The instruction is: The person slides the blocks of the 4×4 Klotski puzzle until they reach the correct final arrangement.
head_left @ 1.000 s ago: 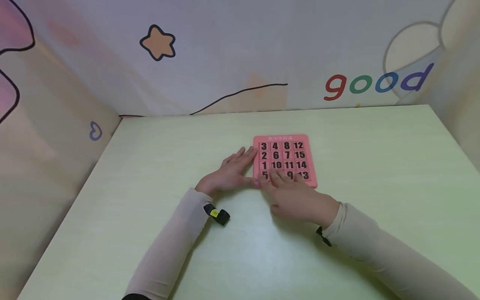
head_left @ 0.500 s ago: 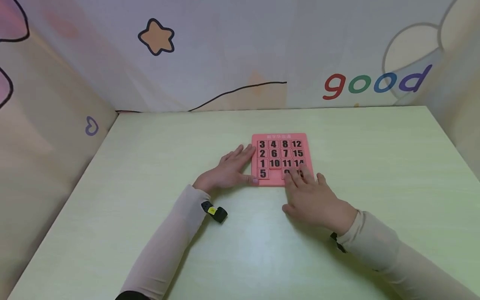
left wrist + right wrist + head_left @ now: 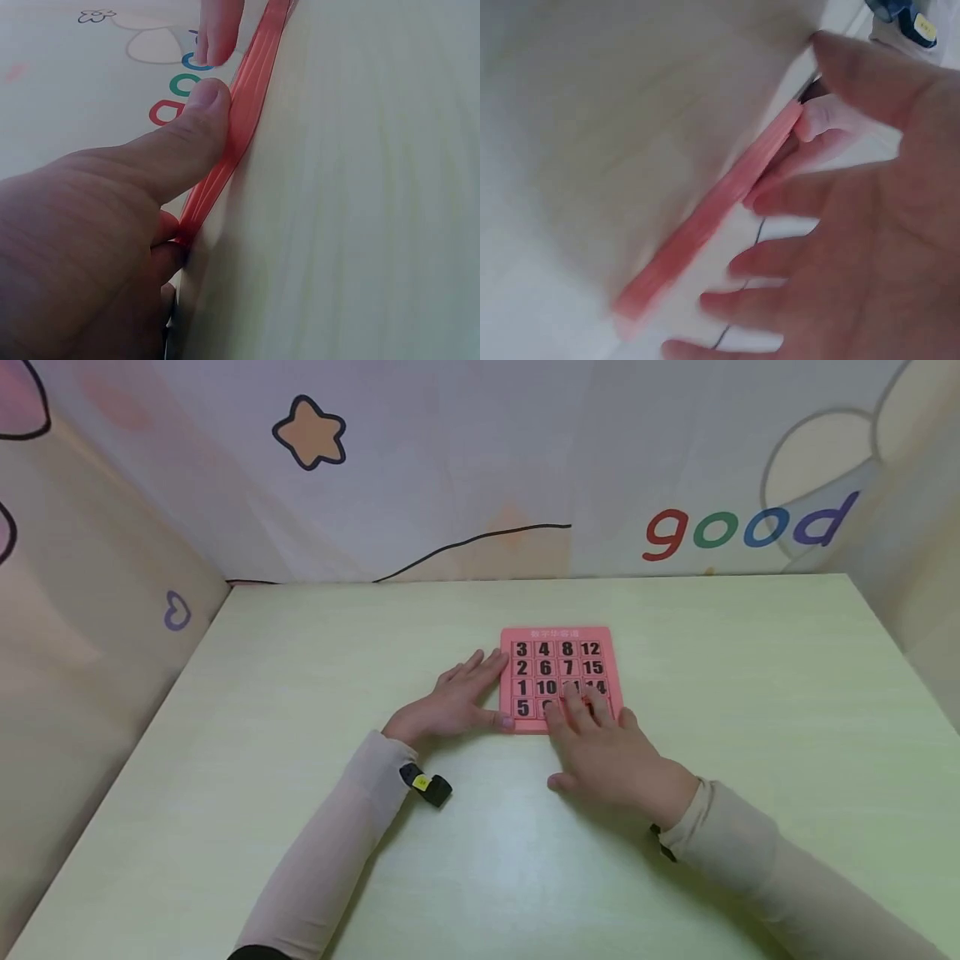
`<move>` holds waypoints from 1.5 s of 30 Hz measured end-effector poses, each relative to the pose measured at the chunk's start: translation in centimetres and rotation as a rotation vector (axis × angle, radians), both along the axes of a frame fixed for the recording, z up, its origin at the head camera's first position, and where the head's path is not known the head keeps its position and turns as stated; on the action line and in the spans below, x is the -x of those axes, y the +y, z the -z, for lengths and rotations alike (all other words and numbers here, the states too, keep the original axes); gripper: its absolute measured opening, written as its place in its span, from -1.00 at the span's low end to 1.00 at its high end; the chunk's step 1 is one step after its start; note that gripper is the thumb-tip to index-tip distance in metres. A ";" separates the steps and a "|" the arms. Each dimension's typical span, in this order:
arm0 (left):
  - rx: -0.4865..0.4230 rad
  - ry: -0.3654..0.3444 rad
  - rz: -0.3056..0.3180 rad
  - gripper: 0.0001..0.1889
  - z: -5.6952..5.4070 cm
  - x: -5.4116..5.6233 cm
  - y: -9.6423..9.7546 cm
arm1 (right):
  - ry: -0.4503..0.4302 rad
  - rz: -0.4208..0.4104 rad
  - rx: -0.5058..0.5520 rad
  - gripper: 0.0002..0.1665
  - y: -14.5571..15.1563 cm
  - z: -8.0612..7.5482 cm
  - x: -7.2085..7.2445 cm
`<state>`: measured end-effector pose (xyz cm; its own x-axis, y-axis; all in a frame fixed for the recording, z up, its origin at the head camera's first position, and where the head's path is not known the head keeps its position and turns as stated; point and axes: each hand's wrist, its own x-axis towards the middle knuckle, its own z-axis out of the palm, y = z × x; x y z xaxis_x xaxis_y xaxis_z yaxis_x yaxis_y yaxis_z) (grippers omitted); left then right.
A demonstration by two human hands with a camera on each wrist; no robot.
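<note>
A pink sliding number puzzle (image 3: 555, 727) lies flat on the table, its tiles in rows with black numerals. My left hand (image 3: 450, 703) rests along its left side, fingers straight and spread, the thumb touching the near left corner. In the left wrist view that thumb (image 3: 191, 131) lies against the puzzle's pink edge (image 3: 251, 105). Over the lower right part of the puzzle, my right hand (image 3: 611, 760) has its fingers extended. Its index fingertip touches a partly covered tile, seemingly the 9 (image 3: 547, 704), right of the 5 tile (image 3: 522, 707). The bottom row's right end is hidden beneath the fingers.
The pale green table (image 3: 337, 643) stretches out around the puzzle. A printed backdrop (image 3: 450, 460) with a star and the word "good" stands along the far edge and sides. Black wrist cameras (image 3: 427, 783) sit at the sleeve cuffs.
My right hand first moved right, baring a gap beside the 5, then came back left. The 9 tile has slid left into that gap. My left hand stays at the puzzle's side.
</note>
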<state>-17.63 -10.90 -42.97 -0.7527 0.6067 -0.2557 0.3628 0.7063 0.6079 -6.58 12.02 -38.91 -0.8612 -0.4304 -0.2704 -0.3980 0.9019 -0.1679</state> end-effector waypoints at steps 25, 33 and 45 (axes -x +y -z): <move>-0.004 -0.005 -0.014 0.07 -0.4 -0.3 0.2 | -0.010 -0.027 -0.022 -0.02 0.8 -1.0 -0.2; 0.013 -0.011 -0.011 0.08 -0.1 -0.2 0.1 | 0.053 -0.007 -0.008 -0.13 2.0 -1.3 1.1; 0.002 0.003 0.008 0.09 0.2 0.1 0.0 | -0.105 -0.008 0.084 -0.06 2.9 -0.3 2.5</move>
<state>-17.69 -10.87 -43.13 -0.7484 0.6125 -0.2545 0.3705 0.7043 0.6056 -9.05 14.95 -38.62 -0.8264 -0.4622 -0.3216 -0.3817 0.8798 -0.2835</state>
